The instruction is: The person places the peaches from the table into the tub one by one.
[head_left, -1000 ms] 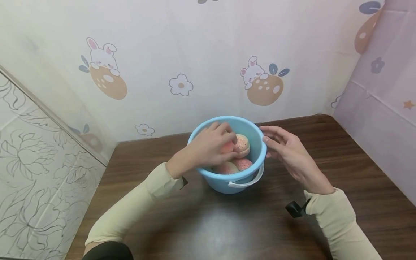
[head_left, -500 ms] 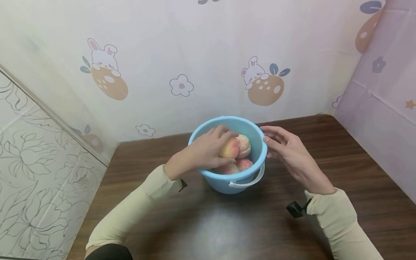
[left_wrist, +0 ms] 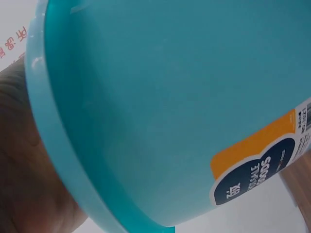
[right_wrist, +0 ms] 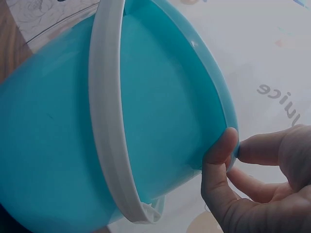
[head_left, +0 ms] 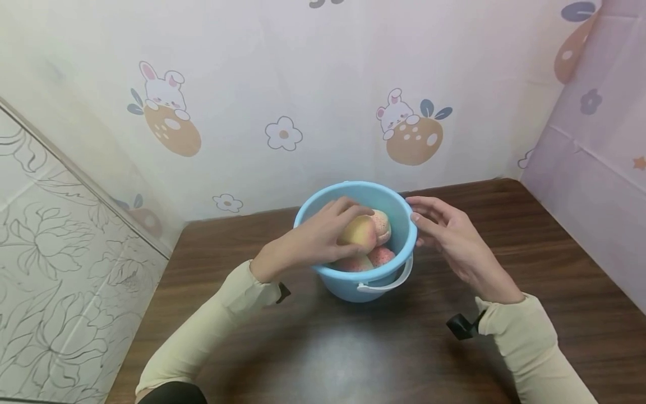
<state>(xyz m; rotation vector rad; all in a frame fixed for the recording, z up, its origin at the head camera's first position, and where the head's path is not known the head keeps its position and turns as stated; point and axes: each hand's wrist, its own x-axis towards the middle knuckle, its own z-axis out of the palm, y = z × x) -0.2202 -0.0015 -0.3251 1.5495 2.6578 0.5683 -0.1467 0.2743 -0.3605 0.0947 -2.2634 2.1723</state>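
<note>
A light blue bucket (head_left: 348, 289) stands on the table in the head view. Inside its mouth my left hand (head_left: 323, 233) grips a yellow-and-pink peach (head_left: 360, 233), fingers over the top and thumb low at the near side. Beside and below that peach lie a pale speckled fruit (head_left: 382, 227), a pink speckled fruit (head_left: 382, 256) and a pink-and-pale one (head_left: 355, 264). At the right, my right hand (head_left: 451, 238) pinches the bucket's rim between thumb and fingers, clearer in the right wrist view. The left wrist view shows only the bucket's outside and part of my left hand (left_wrist: 29, 160).
The bucket's white handle (right_wrist: 104, 107) hangs down its near right side. A printed label (left_wrist: 262, 165) is stuck on its outer wall. The dark wooden table (head_left: 282, 359) meets a wall (head_left: 323, 151) patterned with rabbits close behind the bucket.
My left hand has turned the peach slightly within the bucket, so more of its yellow side shows, and it has shifted a little right. The right hand stays at the rim.
</note>
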